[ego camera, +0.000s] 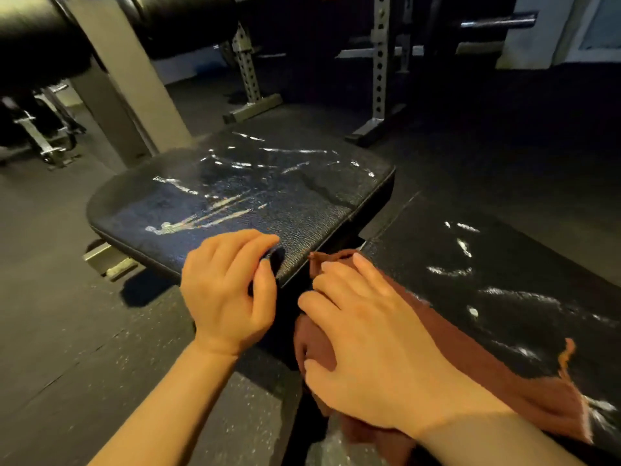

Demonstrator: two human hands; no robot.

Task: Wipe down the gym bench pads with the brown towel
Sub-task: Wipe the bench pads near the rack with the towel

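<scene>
Head view puts us over a black gym bench with two pads and a gap between them. Our left hand [228, 290] sits at the near corner of the seat pad [235, 193], thumb and curled fingers pinching the pad's edge, it seems to steady it. Our right hand [366, 338] lies on the brown towel [497, 371], fingers spread and pressing it flat against the near end of the long pad [504, 280], right by the gap. The towel is draped over that pad's near edge, part of it hanging down below our wrist and part trailing off to the right along the surface.

As for progress, we judge the job barely begun, or at most partway. Both pads carry pale streaks and shiny patches: several long smears across the middle of the seat pad, and scattered spots running down the long pad beyond the towel. Whether these are dirt, sweat or wet cleaner we cannot tell, so we cannot say for sure that any stretch is finished. The strip under the towel is hidden.

What seems left is a full pass over the seat pad, where the towel is not touching at all, and the rest of the long pad toward the far right. Behind the bench stand a rack upright [379, 62] and dark rubber floor [84, 331].
</scene>
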